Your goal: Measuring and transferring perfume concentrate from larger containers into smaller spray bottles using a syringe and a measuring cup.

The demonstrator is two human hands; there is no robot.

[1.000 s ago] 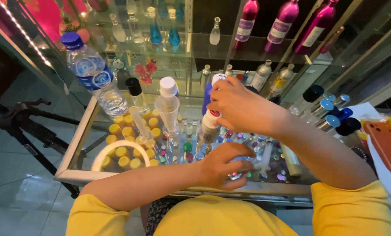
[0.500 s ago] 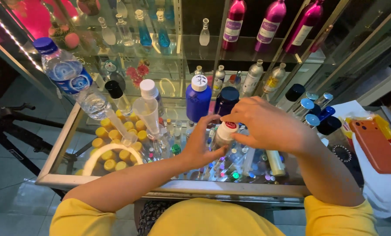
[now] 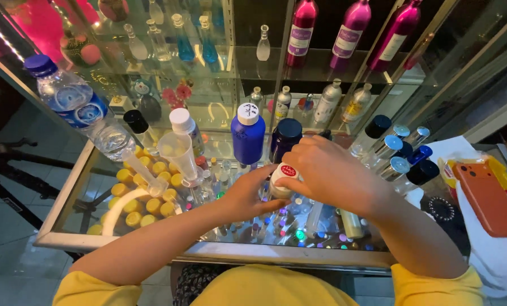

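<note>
Gripping 1 white-capped bottle (image 3: 280,181), 2 hands

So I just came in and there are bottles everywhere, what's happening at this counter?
A person in yellow sleeves is working over a glass counter crowded with small vials and yellow caps. The left hand grips a small bottle low down, while the right hand sits on its white cap with a red sticker. Behind stand a blue bottle and a water bottle; an orange phone lies to the right.
</note>
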